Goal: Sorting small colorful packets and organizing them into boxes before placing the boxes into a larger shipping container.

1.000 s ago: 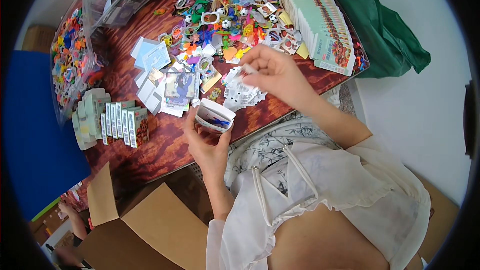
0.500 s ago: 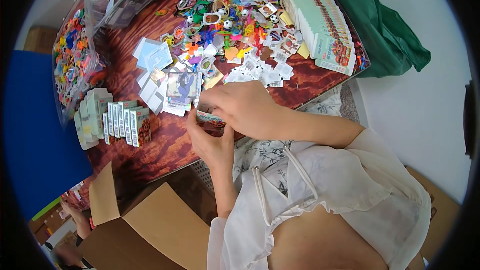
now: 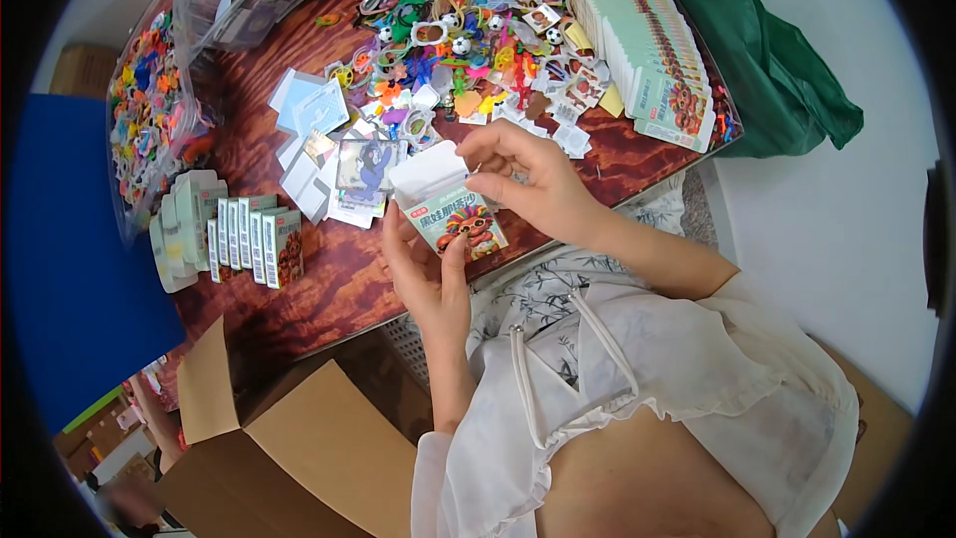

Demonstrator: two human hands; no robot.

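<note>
Green box [image 3: 453, 217] sits between both hands, above the wooden counter [image 3: 339, 279] edge. Left hand [image 3: 426, 277] grips it from below, thumb on the printed front. Right hand [image 3: 533, 184] fingers [image 3: 476, 147] pinch the open white flap [image 3: 426, 171] at the top. Toy pile [image 3: 468, 40] lies beyond the fingers; box row [image 3: 254, 244] well off to the left.

— How is the left hand [image 3: 430, 274] sitting?

— It is rising from the lower edge, palm turned up, fingers curling in a loose cradling grip, thumb pressing upward.

— And the right hand [image 3: 533, 184]?

— It is reaching in from the right, forearm slanting across, wrist bent, fingertips [image 3: 476, 151] pinching together just above the left.
</note>
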